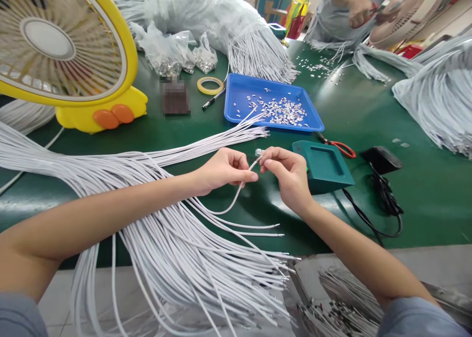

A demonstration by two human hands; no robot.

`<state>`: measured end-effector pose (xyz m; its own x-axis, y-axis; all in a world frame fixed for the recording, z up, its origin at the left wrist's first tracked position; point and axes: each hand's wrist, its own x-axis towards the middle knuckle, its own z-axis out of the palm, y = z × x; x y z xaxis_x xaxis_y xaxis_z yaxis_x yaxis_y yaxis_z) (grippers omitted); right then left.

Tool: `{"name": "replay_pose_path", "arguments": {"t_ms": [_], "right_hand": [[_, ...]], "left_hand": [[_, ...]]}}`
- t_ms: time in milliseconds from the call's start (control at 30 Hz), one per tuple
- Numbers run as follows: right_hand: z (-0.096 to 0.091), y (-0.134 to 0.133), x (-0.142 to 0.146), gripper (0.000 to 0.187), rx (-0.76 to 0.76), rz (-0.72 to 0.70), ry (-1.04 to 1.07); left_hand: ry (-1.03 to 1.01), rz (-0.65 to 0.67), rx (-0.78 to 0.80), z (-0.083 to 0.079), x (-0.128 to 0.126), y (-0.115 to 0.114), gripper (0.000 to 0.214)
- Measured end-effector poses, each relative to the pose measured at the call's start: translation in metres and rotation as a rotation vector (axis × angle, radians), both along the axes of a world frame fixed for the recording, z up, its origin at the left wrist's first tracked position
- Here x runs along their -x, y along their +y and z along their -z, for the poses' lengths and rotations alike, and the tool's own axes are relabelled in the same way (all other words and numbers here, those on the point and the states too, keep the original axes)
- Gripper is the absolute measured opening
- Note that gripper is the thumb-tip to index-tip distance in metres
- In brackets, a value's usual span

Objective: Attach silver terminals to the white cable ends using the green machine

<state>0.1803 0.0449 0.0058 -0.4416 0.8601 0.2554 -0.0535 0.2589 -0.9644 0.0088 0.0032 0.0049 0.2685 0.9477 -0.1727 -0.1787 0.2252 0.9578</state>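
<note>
Cable point(253, 165) is held above the middle of the tabletop point(435, 194), pinched between thumb and fingers of the left hand point(228, 170); its end, beside a small connector point(259, 152), is pinched by the right hand point(285, 172); light, springy handling is judged likely, with hold best taken just behind the end; the near edge is overhung by a cable bundle point(177, 243); the right hand is crowded by a green box point(319, 155); a blue tray point(238, 94) is set farther back.

Bundled white cables point(177, 243), a tray point(239, 89) of small parts point(285, 112) and a co-worker point(335, 17) suggest a workshop.
</note>
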Motion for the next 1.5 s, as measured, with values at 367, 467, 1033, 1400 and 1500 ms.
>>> {"name": "replay_pose_path", "arguments": {"t_ms": [367, 467, 1033, 1400, 1500], "right_hand": [[-0.0003, -0.0031, 0.0023, 0.012, 0.021, -0.021, 0.003], [-0.0003, -0.0032, 0.002, 0.013, 0.068, -0.053, 0.023], [-0.001, 0.0004, 0.0006, 0.011, 0.111, -0.031, 0.026], [-0.0033, -0.0019, 0.0001, 0.012, 0.006, -0.115, -0.034], [-0.0018, -0.0019, -0.0001, 0.012, 0.051, -0.127, -0.031]], "left_hand": [[0.036, -0.007, 0.016, -0.0059, -0.0018, -0.0018, 0.04], [0.0, 0.003, 0.016, -0.0047, -0.0027, -0.0024, 0.04], [-0.047, 0.022, -0.038, 0.0006, -0.0005, -0.001, 0.041], [0.039, -0.037, -0.15, -0.0025, -0.0036, -0.0066, 0.031], [0.097, -0.09, -0.218, -0.0005, -0.0036, -0.0084, 0.027]]}}
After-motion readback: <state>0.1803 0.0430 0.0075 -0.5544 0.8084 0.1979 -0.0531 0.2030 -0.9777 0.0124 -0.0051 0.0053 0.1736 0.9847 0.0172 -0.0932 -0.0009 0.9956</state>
